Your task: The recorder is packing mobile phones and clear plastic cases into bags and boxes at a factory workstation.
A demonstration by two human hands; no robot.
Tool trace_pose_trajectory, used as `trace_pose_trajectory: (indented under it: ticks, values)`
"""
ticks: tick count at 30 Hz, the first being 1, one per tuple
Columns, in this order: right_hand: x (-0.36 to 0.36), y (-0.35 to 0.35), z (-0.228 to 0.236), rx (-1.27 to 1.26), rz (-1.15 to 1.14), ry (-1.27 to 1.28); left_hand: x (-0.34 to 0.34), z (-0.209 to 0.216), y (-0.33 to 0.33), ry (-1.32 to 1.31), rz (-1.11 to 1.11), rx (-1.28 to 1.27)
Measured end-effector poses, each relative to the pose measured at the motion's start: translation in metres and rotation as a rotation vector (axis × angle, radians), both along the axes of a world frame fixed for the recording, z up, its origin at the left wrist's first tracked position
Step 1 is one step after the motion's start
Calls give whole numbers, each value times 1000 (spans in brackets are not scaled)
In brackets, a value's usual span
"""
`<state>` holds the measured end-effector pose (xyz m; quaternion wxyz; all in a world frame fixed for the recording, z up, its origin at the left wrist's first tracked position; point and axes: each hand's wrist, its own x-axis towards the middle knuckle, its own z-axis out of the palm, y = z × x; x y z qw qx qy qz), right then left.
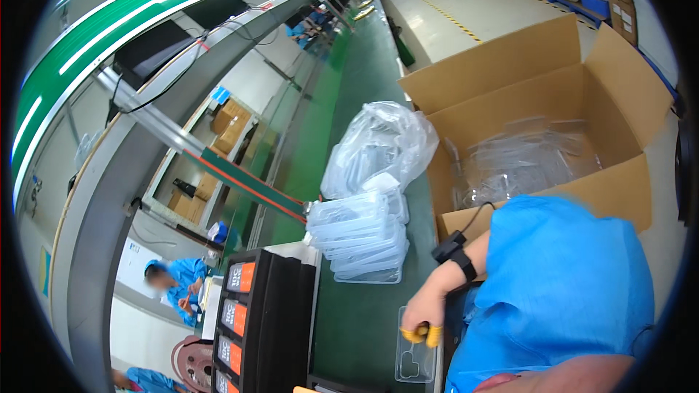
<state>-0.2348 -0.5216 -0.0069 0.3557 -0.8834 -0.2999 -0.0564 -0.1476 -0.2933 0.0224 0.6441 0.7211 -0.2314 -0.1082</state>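
At the near right edge of the green conveyor, my right hand [424, 314] reaches down with yellow covers on its fingertips. Its fingers are curled closed at a clear plastic blister tray [416, 368], which has a moulded outline in its lower half. The hand hides part of the tray's upper half. A black strap with a small device [453, 256] and a cable is round my right wrist. Farther up the belt stands a stack of similar clear trays [360, 236]. Behind the stack lies a clear plastic bag [382, 142] with trays inside. My left hand is out of view.
An open cardboard box [502, 76] with clear plastic pieces stands right of the conveyor [355, 316]. Black boxes with orange labels [280, 320] line the left side. A metal post [156, 120] slants across the left. Another person [186, 284] sits across the line.
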Motion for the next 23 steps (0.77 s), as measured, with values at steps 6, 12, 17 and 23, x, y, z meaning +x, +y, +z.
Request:
trace_pose_trajectory:
  ticks: [6, 12, 17, 23]
  values:
    - [40, 61, 13, 656, -351, -221, -2, -18, -11, -170, -28, 52]
    - [26, 56, 38, 829, -538, -121, -18, 41, -13, -349, -223, 584]
    - [4, 24, 38, 363, -277, -430, -17, 20, -12, -783, -330, 714]
    - [-10, 5, 9, -130, -8, -418, -9, 0, -10, -651, -397, 673]
